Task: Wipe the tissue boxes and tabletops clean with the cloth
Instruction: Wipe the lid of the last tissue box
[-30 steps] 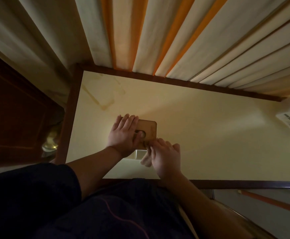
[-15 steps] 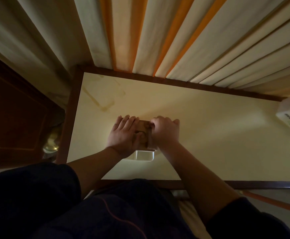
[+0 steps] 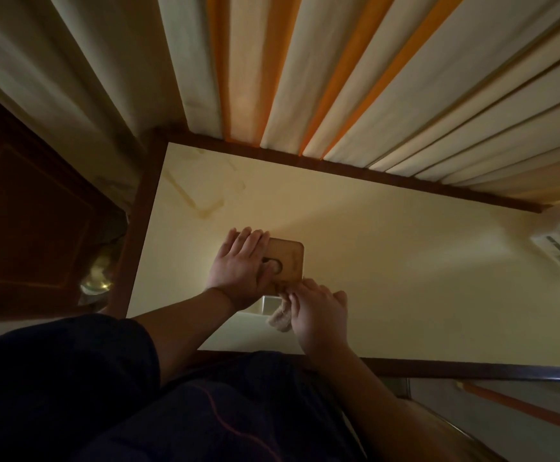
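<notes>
One hand, the left hand point(image 3: 242, 268), lies flat with straight fingers on the brown tissue box point(image 3: 285, 260), which sits on the pale tabletop point(image 3: 405, 278). Her right hand point(image 3: 318, 311) holds the cloth point(image 3: 280, 320) against the box's near side. I think she is wiping the box; next comes the tabletop.

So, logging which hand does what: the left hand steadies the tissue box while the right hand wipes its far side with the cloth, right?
Not quite. In the head view the right hand holds the cloth at the tissue box's near side, not far. The left hand does steady it.
</notes>
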Available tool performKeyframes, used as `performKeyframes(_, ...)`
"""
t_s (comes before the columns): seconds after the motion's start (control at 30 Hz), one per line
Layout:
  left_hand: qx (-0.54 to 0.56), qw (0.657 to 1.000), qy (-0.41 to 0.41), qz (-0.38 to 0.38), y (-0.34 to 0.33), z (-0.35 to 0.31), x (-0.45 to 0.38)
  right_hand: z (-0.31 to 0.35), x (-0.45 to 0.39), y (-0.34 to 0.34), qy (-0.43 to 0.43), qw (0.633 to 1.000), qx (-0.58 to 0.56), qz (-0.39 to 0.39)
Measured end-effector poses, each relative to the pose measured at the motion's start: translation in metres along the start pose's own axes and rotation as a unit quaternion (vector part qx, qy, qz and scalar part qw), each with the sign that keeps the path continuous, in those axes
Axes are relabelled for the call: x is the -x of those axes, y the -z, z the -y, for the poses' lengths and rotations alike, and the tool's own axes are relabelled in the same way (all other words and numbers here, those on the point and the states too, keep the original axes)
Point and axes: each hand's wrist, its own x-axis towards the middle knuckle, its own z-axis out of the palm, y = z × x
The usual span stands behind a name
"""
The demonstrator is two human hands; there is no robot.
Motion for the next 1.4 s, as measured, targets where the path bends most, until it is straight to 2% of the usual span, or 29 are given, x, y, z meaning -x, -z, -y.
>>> performKeyframes(0.17, 0.008, 1.000, -0.002, 0.004, 0.001, 0.002, -0.001, 0.000, -0.039, 0.019, -0.012, 0.993, 0.074, 0.089)
performKeyframes(0.3, 0.015, 1.000, -0.007, 0.004, 0.003, 0.002, 0.001, 0.004, -0.079, 0.033, -0.051, 0.995, 0.043, 0.073)
performKeyframes(0.5, 0.016, 1.000, 0.000, 0.021, 0.006, 0.001, 0.000, 0.009, -0.102, 0.042, -0.046, 0.997, 0.019, 0.059)
performKeyframes(0.63, 0.003, 1.000, 0.004, 0.027, 0.006, 0.000, 0.001, 0.010, -0.066, 0.008, -0.028, 0.999, 0.004, -0.023)
performKeyframes(0.73, -0.003, 1.000, 0.002, 0.025, 0.006, 0.000, 0.001, 0.008, -0.036, -0.004, -0.015, 1.000, 0.006, 0.008)
performKeyframes(0.87, -0.014, 0.999, 0.005, 0.036, 0.005, -0.001, 0.000, 0.010, -0.012, 0.007, -0.002, 1.000, 0.015, -0.005)
performKeyframes(1.03, -0.009, 0.999, 0.000, 0.032, 0.004, 0.001, 0.000, 0.006, -0.028, 0.029, 0.008, 0.990, 0.074, 0.117)
performKeyframes(1.27, 0.002, 1.000, -0.006, 0.013, 0.005, 0.000, 0.000, 0.014, -0.088, 0.049, -0.032, 0.987, 0.092, 0.127)
performKeyframes(1.4, 0.003, 1.000, -0.003, 0.010, 0.003, 0.001, 0.000, 0.014, -0.106, 0.049, -0.066, 0.994, 0.038, 0.076)
